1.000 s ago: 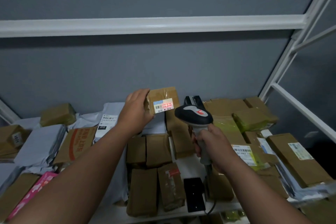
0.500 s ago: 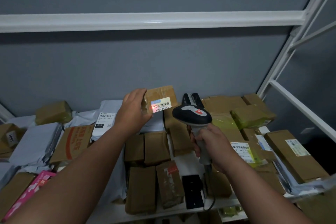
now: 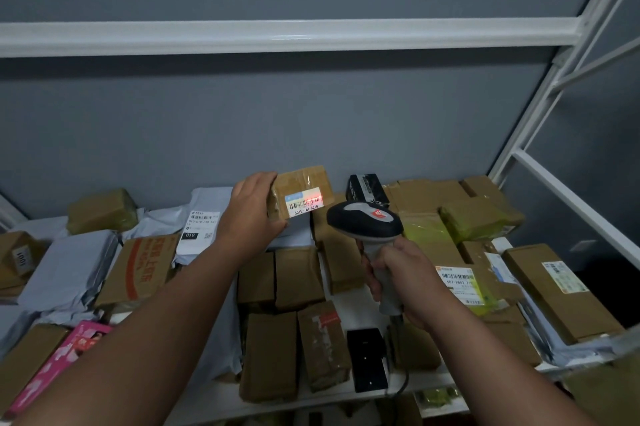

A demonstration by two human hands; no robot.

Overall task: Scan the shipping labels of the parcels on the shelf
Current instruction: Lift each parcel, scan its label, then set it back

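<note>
Your left hand [image 3: 254, 218] grips a small brown parcel [image 3: 300, 192] by its left end, fingers over the top edge and thumb beneath, and lifts it clear of the heap so its face tilts back toward you; that hold, by my reading, leaves the label uncovered. Your right hand [image 3: 398, 278] wraps the grey handle of the scanner [image 3: 365, 223], its dark head pointing up and left at the lifted box. Below both, the white shelf [image 3: 346, 391] is crowded with brown cartons, grey mailer bags on the left and a pink box [image 3: 65, 356] at the near left corner, which explains raising one parcel rather than scanning it in place. On that parcel, the shipping label [image 3: 304, 203] sits just right of your fingertips, and the red scan line [image 3: 313, 200] falls across its barcode, so aim looks sound.
</note>
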